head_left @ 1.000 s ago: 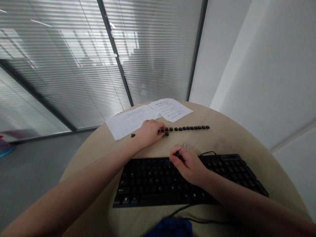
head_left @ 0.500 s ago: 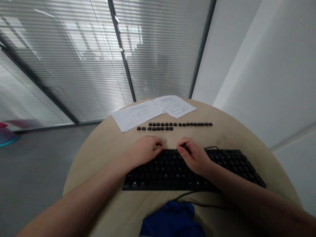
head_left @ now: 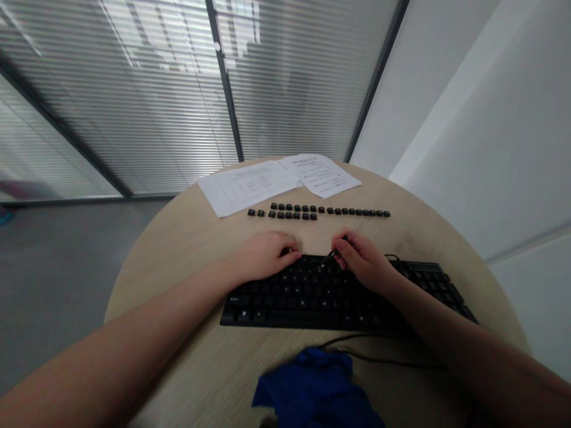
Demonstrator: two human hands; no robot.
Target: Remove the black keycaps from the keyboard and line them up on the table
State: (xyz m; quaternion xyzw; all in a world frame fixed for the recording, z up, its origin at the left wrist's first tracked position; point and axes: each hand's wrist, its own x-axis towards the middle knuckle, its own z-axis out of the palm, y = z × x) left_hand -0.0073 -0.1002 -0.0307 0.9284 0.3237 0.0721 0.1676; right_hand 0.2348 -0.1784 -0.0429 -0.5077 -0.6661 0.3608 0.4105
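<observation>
A black keyboard (head_left: 285, 318) lies across the table in front of me. At its far left edge rests my left hand (head_left: 270, 254), fingers curled and thumb against the board, holding it. My right hand (head_left: 363, 258) is closed around a slim dark keycap puller (head_left: 329, 257), with a thin wire sticking up past the fingers. The lower tip of the puller reaches the keys near the top middle of the board; whether it grips a key is too small to tell. Beyond the hands, loose black keycaps (head_left: 297, 215) sit in two rows.
Two printed sheets (head_left: 250, 189) lie at the far side of the round wooden table (head_left: 178, 238). A crumpled blue cloth (head_left: 312, 389) is at the near edge, beside the keyboard's black cable (head_left: 383, 358). A window with blinds (head_left: 178, 119) and a white wall stand behind.
My right hand has opened its pose slightly and shifted right, so the keycap puller now shows pointing down at the keys. The left hand stays at the keyboard's edge. The view has tilted downward.
</observation>
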